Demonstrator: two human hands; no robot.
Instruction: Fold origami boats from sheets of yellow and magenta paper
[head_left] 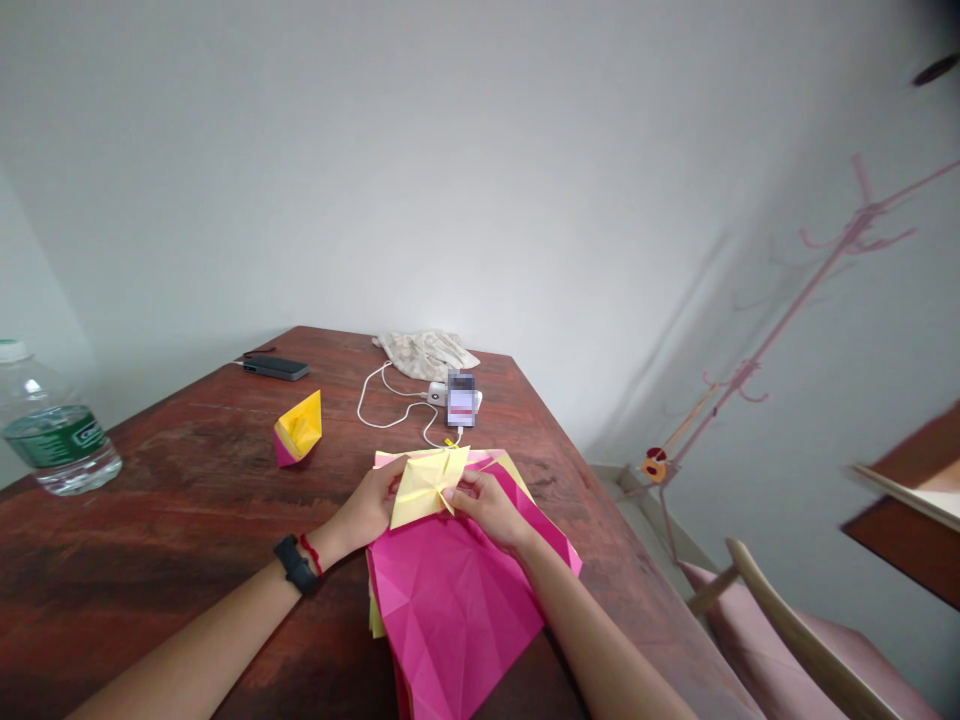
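Observation:
A pale yellow folded paper (426, 484) is pinched between both my hands above a creased pink sheet (456, 610) on the wooden table (165, 520). My left hand (367, 512) grips the yellow paper's left edge, fingers closed on it; a black watch and red cord sit on that wrist. My right hand (489, 508) pinches the paper's right side. More yellow sheets (507, 466) lie under the pink one.
A finished yellow-and-pink folded shape (299, 429) stands to the left. A phone (460, 398) on a white cable, a cloth (424, 353), a dark device (274, 367) and a water bottle (52, 425) sit around. A pink chair (795, 630) and coat stand (757, 360) are at the right.

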